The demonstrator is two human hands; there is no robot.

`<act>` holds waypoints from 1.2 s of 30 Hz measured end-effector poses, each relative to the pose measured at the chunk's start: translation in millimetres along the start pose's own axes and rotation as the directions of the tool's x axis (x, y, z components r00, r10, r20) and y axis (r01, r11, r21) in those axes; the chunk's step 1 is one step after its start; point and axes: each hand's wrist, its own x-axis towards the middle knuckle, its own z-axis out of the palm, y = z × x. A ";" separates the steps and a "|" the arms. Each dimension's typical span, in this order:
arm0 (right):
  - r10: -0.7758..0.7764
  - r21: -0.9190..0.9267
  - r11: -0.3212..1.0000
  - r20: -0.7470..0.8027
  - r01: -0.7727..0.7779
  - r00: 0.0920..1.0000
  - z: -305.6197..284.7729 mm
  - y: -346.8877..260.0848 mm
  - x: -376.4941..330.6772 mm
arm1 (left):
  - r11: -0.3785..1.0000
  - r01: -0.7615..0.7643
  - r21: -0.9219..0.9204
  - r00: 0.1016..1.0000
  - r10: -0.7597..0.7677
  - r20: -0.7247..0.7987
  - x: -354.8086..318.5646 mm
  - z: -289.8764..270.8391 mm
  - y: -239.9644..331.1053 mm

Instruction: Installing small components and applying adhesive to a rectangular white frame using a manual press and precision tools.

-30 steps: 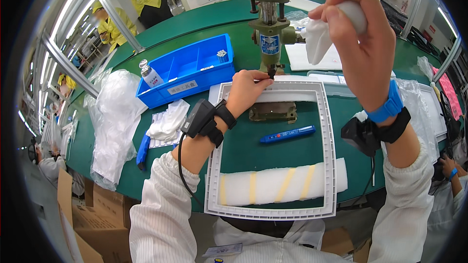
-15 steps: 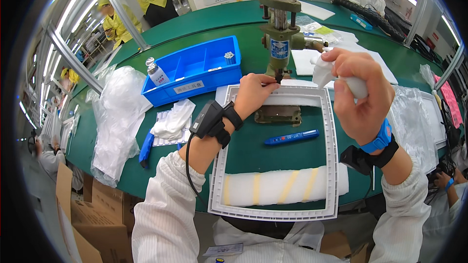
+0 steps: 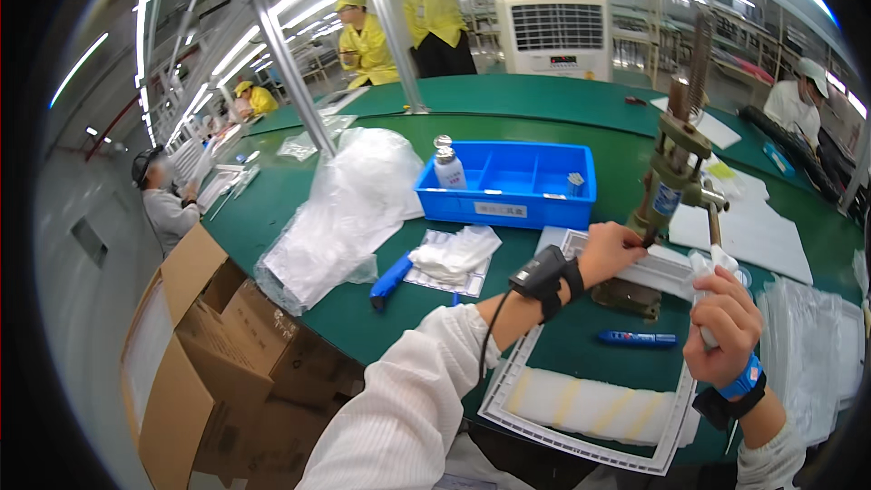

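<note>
A large white rectangular frame [image 3: 576, 444] lies on the green table, its far side beneath a green hand-lever press [image 3: 665, 191]. My left hand [image 3: 612, 252] is at that far side, thumb and fingertips pinched together beside the press tip; anything between them is too small to make out. My right hand [image 3: 723, 322] is wrapped round the press lever, whose grip [image 3: 701, 265] is covered in white material. Inside the frame's opening are a blue pen-shaped tool [image 3: 637, 338] and the press base [image 3: 626, 298]. White foam with yellow strips [image 3: 594, 406] lies along the near side.
A blue divided bin [image 3: 504, 210] holds a pump bottle [image 3: 449, 168]. Left of the frame are white cloth [image 3: 458, 252], a blue-handled tool [image 3: 390, 281] and plastic wrap [image 3: 349, 204]. Cardboard boxes [image 3: 218, 363] stand at lower left; bagged panels [image 3: 807, 345] lie right. Other people are beyond.
My view has swung left, so the scene sits further right. My right hand has lowered with the lever. My left hand stays pinched at the press tip.
</note>
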 end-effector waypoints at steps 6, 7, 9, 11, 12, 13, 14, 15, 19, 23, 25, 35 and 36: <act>0.047 0.101 0.994 -0.023 -0.044 0.999 -12.0 0.8 32.1 | 1.000 -0.003 0.007 1.000 0.003 0.013 1.3 -4.1 -4.4; 0.097 0.136 0.987 -0.037 -0.091 0.995 -13.8 1.4 37.6 | 1.000 -0.001 0.015 1.000 0.001 0.009 0.8 -4.6 -4.4; 0.117 0.166 0.980 -0.055 -0.107 0.992 -12.7 1.5 42.3 | 1.000 -0.016 -0.022 1.000 0.016 -0.007 0.4 -5.0 -6.1; 0.173 0.177 0.971 -0.068 -0.158 0.983 -10.6 -0.4 42.7 | 0.999 -0.012 -0.040 1.000 0.012 -0.012 0.5 -6.0 -7.7; 0.170 0.184 0.971 -0.068 -0.155 0.983 -9.2 -1.0 40.4 | 0.999 -0.012 -0.041 1.000 0.011 -0.010 0.6 -5.7 -7.4; 0.153 0.161 0.976 -0.049 -0.143 0.987 -7.9 -0.9 35.3 | 0.999 -0.010 -0.041 1.000 0.010 -0.009 0.6 -5.9 -7.5; 0.133 0.143 0.981 -0.028 -0.128 0.991 -6.0 -1.3 29.6 | 0.999 -0.020 -0.027 1.000 0.020 -0.019 0.6 -5.0 -9.9; 0.127 0.151 0.981 -0.027 -0.122 0.992 -3.1 -2.8 22.8 | 1.000 -0.016 -0.021 1.000 0.015 -0.027 1.2 -4.1 -10.9; 0.115 0.066 0.991 0.032 -0.117 0.993 8.2 -4.3 -0.2 | 0.998 -0.046 0.035 0.998 0.048 -0.042 4.0 0.4 -10.6; 0.104 0.062 0.992 0.052 -0.108 0.993 13.1 -3.4 -7.6 | 0.998 -0.066 -0.017 0.995 0.065 -0.078 3.4 1.5 -12.1; 0.058 0.065 0.995 0.183 -0.071 0.981 13.7 -0.4 -11.4 | 0.999 -0.053 -0.004 0.997 0.053 -0.063 3.7 3.1 -11.9; -0.157 0.147 0.986 0.656 0.079 0.739 12.0 11.1 16.9 | 0.999 -0.025 -0.042 0.995 0.021 -0.093 1.3 6.8 -16.6; -0.130 0.077 0.991 0.686 0.106 0.716 10.9 11.1 15.1 | 0.999 -0.013 -0.036 0.995 0.009 -0.101 2.2 6.4 -15.2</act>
